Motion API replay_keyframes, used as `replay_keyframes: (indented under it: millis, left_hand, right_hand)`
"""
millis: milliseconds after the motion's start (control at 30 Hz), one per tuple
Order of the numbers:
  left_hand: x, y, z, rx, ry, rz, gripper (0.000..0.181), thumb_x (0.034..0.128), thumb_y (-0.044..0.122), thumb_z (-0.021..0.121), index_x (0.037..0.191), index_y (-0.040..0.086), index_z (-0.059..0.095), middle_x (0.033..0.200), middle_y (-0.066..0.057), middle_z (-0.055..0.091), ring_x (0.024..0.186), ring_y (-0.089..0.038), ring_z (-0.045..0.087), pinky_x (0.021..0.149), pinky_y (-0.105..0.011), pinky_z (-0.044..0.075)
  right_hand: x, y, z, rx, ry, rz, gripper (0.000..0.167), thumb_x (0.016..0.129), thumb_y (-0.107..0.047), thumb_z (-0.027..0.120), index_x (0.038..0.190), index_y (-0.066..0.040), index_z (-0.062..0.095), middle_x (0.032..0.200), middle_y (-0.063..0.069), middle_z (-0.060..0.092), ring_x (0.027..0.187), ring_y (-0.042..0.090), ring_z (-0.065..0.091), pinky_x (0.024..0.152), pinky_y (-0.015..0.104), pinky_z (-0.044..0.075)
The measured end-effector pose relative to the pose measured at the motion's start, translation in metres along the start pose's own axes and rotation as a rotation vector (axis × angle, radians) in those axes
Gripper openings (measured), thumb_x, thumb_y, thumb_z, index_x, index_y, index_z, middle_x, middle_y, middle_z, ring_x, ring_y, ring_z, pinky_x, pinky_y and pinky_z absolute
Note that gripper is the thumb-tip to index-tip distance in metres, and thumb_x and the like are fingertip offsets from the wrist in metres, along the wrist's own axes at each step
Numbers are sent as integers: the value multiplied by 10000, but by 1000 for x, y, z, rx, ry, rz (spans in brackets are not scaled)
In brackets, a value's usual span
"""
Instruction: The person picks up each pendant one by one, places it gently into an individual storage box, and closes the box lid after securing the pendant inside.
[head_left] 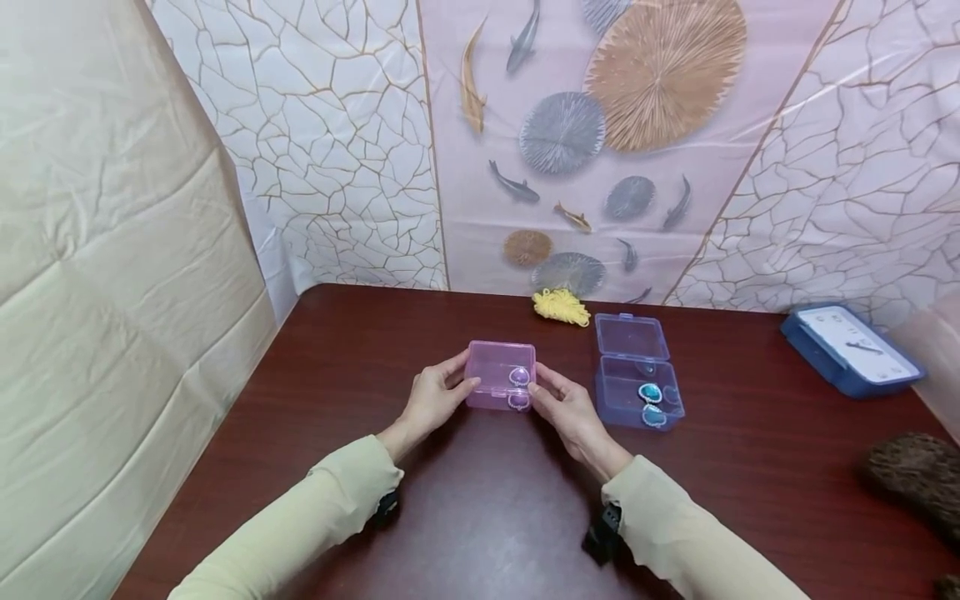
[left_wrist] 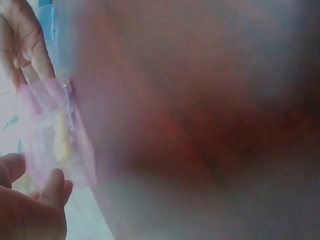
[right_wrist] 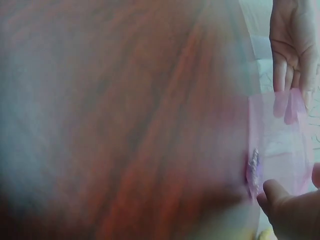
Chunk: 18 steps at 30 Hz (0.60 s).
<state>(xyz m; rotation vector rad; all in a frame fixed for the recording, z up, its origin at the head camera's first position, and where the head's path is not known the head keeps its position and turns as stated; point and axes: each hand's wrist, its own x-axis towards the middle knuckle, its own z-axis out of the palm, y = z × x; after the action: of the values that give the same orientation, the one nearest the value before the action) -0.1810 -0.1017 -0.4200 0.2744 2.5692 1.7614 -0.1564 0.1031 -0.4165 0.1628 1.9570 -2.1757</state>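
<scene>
A small clear pink plastic box (head_left: 491, 375) is held between both hands at the middle of the table, and its lid looks closed. Purple gem pieces with pale beaded edges (head_left: 519, 377) show through its right side. The left hand (head_left: 432, 396) grips the box's left end, thumb at the front and fingers behind. On the right end, the right hand (head_left: 568, 412) pinches it the same way. Both wrist views show the pink box (left_wrist: 40, 145) between the two hands. To the right stands a blue clear box (head_left: 637, 408), lid raised, with teal gem pieces (head_left: 651, 392) inside.
A bundle of yellow cord (head_left: 561, 307) lies at the table's back edge. Towards the right are a blue-framed clock (head_left: 855, 348) and a rough brown object (head_left: 915, 475). Patterned cloth (head_left: 360, 167) hangs behind the dark red table (head_left: 337, 367).
</scene>
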Motion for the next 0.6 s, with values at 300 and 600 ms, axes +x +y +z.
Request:
replay_keyframes:
  millis: [300, 600]
  left_hand:
    - [14, 26, -4, -2, 43, -50, 512, 899, 136, 635, 1360, -6, 463, 1365, -154, 507, 1210, -290, 533, 980, -351, 450]
    - [45, 77, 47, -244, -90, -61, 479, 914, 100, 605, 1363, 11, 464, 1345, -163, 527, 1214, -283, 531, 996, -338, 445]
  right_hand:
    - [-14, -22, -29, -51, 12, -88, 461, 952, 6, 485, 1389, 83, 359, 1414, 282, 386, 1149, 119, 540, 988, 268, 436]
    - [-44, -41, -120, -152, 129, -372, 469, 909, -86, 613, 1331, 52, 461, 1141, -84, 649, 1024, -30, 602, 866, 104, 456]
